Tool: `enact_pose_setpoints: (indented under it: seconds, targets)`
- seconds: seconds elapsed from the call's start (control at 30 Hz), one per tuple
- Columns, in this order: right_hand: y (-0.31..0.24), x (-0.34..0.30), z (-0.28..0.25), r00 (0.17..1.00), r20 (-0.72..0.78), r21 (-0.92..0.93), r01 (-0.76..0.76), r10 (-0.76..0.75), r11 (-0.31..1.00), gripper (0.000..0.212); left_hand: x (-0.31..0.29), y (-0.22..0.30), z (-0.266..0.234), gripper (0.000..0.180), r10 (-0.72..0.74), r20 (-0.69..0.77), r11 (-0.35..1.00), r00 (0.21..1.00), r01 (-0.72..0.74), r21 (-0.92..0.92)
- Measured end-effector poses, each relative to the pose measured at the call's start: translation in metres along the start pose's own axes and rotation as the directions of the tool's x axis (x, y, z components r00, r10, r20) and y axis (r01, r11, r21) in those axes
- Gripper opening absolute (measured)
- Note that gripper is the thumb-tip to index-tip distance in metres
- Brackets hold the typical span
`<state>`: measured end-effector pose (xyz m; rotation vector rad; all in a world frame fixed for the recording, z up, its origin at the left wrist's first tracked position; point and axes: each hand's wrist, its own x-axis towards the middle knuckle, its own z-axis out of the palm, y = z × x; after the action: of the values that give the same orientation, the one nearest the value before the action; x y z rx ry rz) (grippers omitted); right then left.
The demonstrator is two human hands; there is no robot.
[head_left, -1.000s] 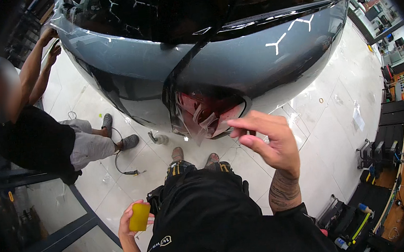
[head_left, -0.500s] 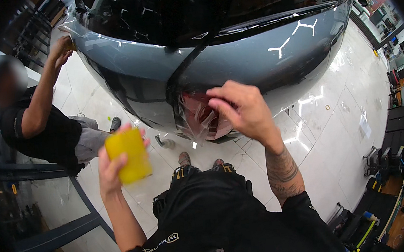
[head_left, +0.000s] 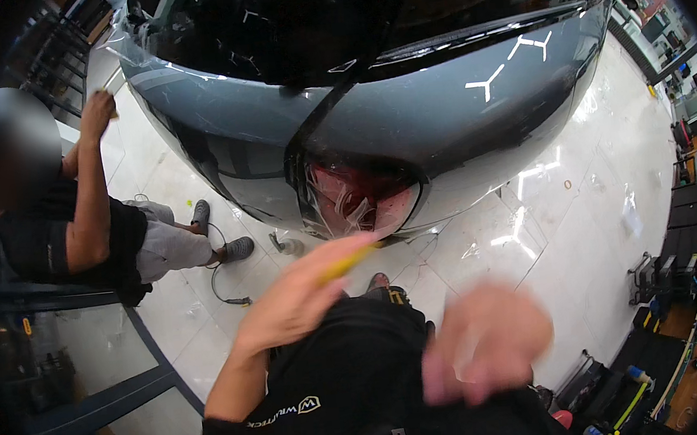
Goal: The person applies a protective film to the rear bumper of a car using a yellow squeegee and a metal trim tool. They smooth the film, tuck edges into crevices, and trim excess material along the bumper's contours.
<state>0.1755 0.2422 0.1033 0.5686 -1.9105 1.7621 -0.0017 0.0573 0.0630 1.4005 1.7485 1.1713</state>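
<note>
My left hand (head_left: 293,297) grips a flat yellow squeegee card (head_left: 348,262), seen nearly edge-on and smeared by motion. It is just below the red light (head_left: 379,183) at the corner of a grey car (head_left: 257,118). Loose, wrinkled clear film (head_left: 356,213) clings over that light and hangs at its lower edge, apart from both hands. My right hand (head_left: 492,337) is low at the right, close to my black shirt, too blurred to make out its fingers or anything in them.
Another person (head_left: 83,216) stands at the left by the car's side, one hand raised. A spray bottle (head_left: 286,244) and a dark cable (head_left: 222,286) are on the pale tiled floor (head_left: 565,232). Glass door framing (head_left: 100,405) is at lower left, racks and equipment (head_left: 661,289) at right.
My right hand has come away from the light, down and toward my body. My left hand has swung right and up with the card, turning it edge-on. The other person has shifted slightly.
</note>
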Motion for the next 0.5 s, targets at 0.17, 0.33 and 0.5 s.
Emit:
enact_pose_setpoints:
  seconds: [0.17,0.33,0.5]
  targets:
    - [-0.034,-0.005,0.024,0.869,0.452,0.125,0.162,-0.201,0.979,0.018,-0.227,-0.109,-0.016,0.057,-0.83,0.135,0.251,0.542,0.577,-0.777]
    - [-0.049,0.018,0.027,0.785,0.612,-0.143,0.231,-0.097,0.962,0.017,-0.252,-0.153,0.068,0.047,-0.932,0.331,-0.038,0.146,0.87,-0.492]
    - [-0.082,0.034,0.018,0.663,0.744,-0.418,0.355,0.09,0.836,0.021,-0.271,-0.212,0.046,0.047,-0.793,0.594,-0.238,0.135,0.829,-0.507]
